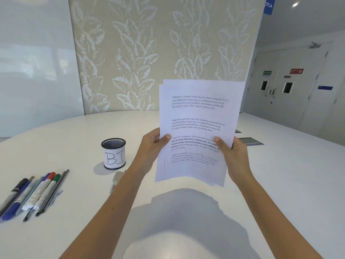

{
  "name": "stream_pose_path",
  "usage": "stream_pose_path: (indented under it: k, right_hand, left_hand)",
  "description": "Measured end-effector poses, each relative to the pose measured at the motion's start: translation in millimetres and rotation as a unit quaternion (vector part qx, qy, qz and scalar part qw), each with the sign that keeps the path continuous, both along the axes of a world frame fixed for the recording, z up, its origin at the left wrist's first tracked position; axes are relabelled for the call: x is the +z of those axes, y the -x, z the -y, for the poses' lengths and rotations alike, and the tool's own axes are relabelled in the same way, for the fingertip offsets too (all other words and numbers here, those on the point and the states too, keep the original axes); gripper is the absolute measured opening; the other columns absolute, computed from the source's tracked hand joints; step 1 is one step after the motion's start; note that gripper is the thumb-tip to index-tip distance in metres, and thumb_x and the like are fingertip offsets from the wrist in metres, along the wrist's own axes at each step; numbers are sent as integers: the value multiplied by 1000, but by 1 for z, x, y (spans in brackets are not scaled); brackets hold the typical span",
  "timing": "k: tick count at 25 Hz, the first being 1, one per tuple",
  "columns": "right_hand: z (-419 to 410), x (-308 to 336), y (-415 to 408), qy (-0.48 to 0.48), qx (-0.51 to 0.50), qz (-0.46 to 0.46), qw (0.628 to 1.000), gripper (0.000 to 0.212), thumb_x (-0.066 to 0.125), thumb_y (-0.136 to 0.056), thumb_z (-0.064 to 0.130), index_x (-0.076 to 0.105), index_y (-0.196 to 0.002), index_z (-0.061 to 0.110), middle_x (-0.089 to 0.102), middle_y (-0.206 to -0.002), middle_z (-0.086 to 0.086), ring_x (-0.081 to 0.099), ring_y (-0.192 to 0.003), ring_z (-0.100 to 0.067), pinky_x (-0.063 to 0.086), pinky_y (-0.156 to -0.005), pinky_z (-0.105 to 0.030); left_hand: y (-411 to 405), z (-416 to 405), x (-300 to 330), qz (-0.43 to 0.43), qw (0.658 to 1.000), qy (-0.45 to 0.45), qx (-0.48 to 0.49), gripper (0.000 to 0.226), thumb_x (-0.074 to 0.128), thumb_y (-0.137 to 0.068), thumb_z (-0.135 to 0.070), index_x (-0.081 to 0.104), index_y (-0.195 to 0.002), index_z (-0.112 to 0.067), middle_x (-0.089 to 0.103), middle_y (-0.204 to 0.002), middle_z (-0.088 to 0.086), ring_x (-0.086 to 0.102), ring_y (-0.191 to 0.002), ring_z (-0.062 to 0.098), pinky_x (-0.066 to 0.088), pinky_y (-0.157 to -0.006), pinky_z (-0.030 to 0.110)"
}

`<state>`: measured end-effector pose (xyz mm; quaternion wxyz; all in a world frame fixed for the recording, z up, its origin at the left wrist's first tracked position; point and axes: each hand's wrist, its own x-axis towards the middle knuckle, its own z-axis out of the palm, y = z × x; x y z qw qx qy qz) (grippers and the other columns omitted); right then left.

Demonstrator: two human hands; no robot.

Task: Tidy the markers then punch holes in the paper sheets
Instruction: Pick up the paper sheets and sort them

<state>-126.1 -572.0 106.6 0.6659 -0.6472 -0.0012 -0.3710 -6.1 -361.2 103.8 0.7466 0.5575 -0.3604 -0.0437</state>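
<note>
Both my hands hold a small stack of printed paper sheets upright above the white table. My left hand grips the stack's left edge with the thumb on the front. On the right edge my right hand grips it the same way. At the left lie several markers and pens side by side on the table, with a blue paper clip next to them. A black mesh pen cup with a white label reading "BI" stands empty behind them. A grey object lies partly hidden by my left forearm.
The white table curves round at the far side. Two grey cable hatches sit in it behind the sheets. A leaf-patterned wall panel stands beyond, with double doors at the far right.
</note>
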Motion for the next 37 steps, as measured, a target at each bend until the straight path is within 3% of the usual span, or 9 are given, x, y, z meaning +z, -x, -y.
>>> stream_pose_path:
  k: [3, 8, 16, 19, 22, 26, 31, 35, 37]
  right_hand:
    - [-4, -30, 4, -15, -21, -33, 999, 11, 66, -88, 20, 72, -96, 22, 77, -96, 3, 73, -88, -19, 59, -74, -33]
    - [-8, -42, 5, -20, -8, -62, 998, 11, 67, -87, 29, 73, -94, 24, 77, -95, 1, 73, -85, -18, 57, -63, -23]
    - [-4, -62, 7, -43, 1, -101, 994, 16, 64, -90, 24, 71, -102, 15, 76, -99, -4, 72, -91, -24, 58, -78, -39]
    - [7, -44, 9, 1, 16, -97, 995, 20, 63, -90, 21, 70, -105, 10, 76, -101, -5, 72, -90, -23, 58, -77, -35]
    - [23, -9, 12, 77, 19, -139, 987, 18, 66, -87, 21, 72, -100, 9, 77, -91, 0, 72, -84, -21, 58, -70, -31]
    - [39, 34, 14, 243, 11, -201, 949, 12, 66, -88, 21, 71, -91, 11, 75, -91, -11, 69, -80, -22, 55, -77, -39]
    - [41, 82, 19, 434, -13, -246, 866, 15, 71, -83, 29, 73, -84, 15, 76, -81, -1, 64, -62, -1, 47, -57, -15]
    - [43, 100, 19, 523, -74, -199, 826, 37, 73, -80, 33, 53, -54, 17, 48, -47, 10, 40, -44, -5, 27, -46, -21]
    - [56, 106, 23, 508, -156, -150, 834, 24, 72, -82, 31, 65, -64, 18, 59, -58, 7, 51, -53, -5, 37, -54, -22]
  left_hand:
    - [7, 1, -23, -26, 999, -20, 10, 21, 56, -93, -12, 68, -110, -12, 74, -106, 5, 69, -99, 24, 55, -85, 39]
    - [14, 4, -28, -57, 998, -32, 0, 21, 54, -95, -14, 68, -110, -9, 73, -108, 9, 70, -98, 24, 56, -85, 38]
    - [18, -1, -42, -84, 991, -105, -17, 26, 53, -96, -19, 64, -119, -11, 70, -118, 9, 62, -114, 32, 55, -86, 35]
    - [9, 1, -20, -50, 992, -113, 39, 63, 59, -93, -18, 27, -147, -12, 38, -152, 11, 36, -139, 25, 31, -114, 46]
    - [-2, -5, 30, 124, 939, -171, 272, 104, 71, -83, -28, -5, -149, -6, 1, -160, 16, 2, -148, 25, 5, -119, 40]
    - [-15, -23, 83, 314, 845, -254, 351, 105, 76, -76, -40, 8, -150, -12, 20, -156, 14, 12, -145, 32, 9, -117, 47]
    - [-17, -39, 99, 169, 944, -283, -29, 36, 74, -79, -29, 66, -114, -29, 74, -110, -5, 68, -104, 16, 52, -96, 38]
    - [-16, -33, 72, 146, 953, -261, -44, 24, 70, -84, -30, 72, -104, -17, 76, -105, 4, 72, -96, 22, 58, -83, 34]
    - [-19, -33, 60, 106, 974, -197, -28, 21, 70, -84, -30, 74, -101, -19, 77, -101, 1, 73, -91, 20, 58, -76, 31]
